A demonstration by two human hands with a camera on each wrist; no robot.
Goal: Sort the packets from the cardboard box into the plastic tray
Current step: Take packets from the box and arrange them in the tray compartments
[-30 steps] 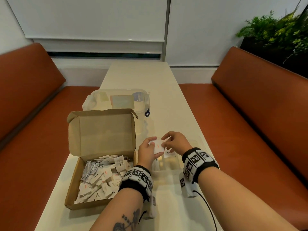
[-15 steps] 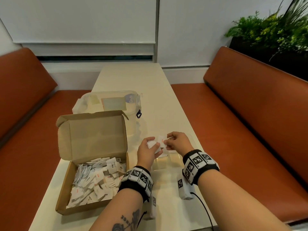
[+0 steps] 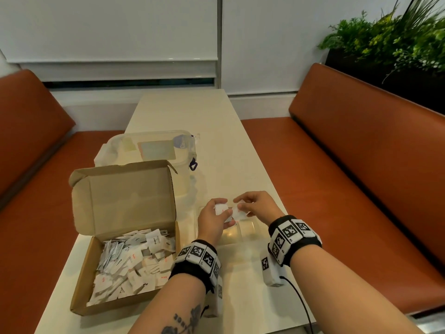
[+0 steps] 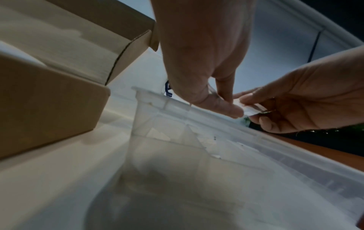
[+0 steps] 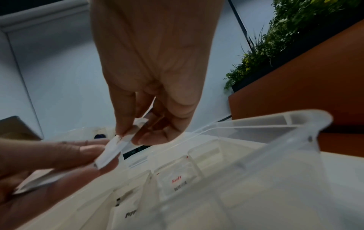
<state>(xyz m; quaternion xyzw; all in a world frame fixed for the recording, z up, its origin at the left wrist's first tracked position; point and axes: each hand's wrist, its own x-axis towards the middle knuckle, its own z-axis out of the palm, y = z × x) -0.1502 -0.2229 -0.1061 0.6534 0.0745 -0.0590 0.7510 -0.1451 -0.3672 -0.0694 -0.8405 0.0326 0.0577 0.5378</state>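
The fingers [image 5: 126,124] of the right hand [image 3: 256,206] pinch one end of a white packet [image 5: 118,144], and the thumb and fingers of the left hand [image 3: 212,220] pinch a small bunch of packets [image 3: 221,209], touching the same packet at its other end. Both hands hang directly above the plastic tray [image 5: 256,124], which stands on the counter [image 3: 216,131] just right of the cardboard box [image 3: 125,239].

The held packet's long axis runs from one hand to the other, with its lower end toward the left hand. The tray lies straight below the fingers. One compartment holds a packet marked Salt [image 5: 178,182], and the one nearer the camera holds a packet with black print [image 5: 130,214]. I judge that the right hand is better placed to drop it. The print on the held packet is not readable, so I cannot tell which compartment it belongs to. Many loose packets [image 3: 134,263] remain in the box.
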